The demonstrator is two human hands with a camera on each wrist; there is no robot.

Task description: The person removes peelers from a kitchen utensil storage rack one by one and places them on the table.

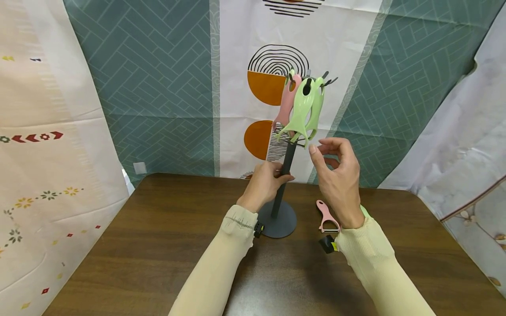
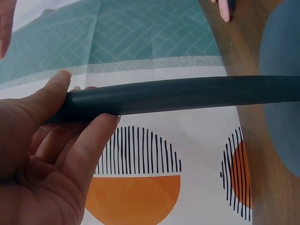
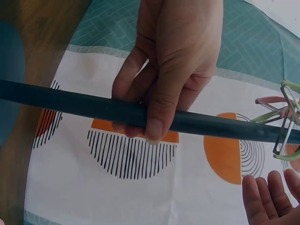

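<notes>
My left hand (image 1: 260, 184) grips the dark upright pole (image 1: 290, 157) of a stand with a round base (image 1: 285, 226). In the left wrist view, its thumb and fingers wrap the pole (image 2: 187, 95) from both sides. Green peelers (image 1: 302, 105) and a pink peeler (image 1: 288, 101) hang from hooks at the stand's top, blades downward. My right hand (image 1: 341, 182) is raised just right of and below them, fingers loosely bent and holding nothing. Its fingers (image 3: 265, 192) show near the hanging blades in the right wrist view.
Another pink peeler (image 1: 326, 216) lies on the brown table (image 1: 178, 228), right of the base. Something light green (image 1: 364, 211) peeks out behind the right wrist. Patterned cloth (image 1: 158, 87) hangs behind the table, with more fabric at both sides.
</notes>
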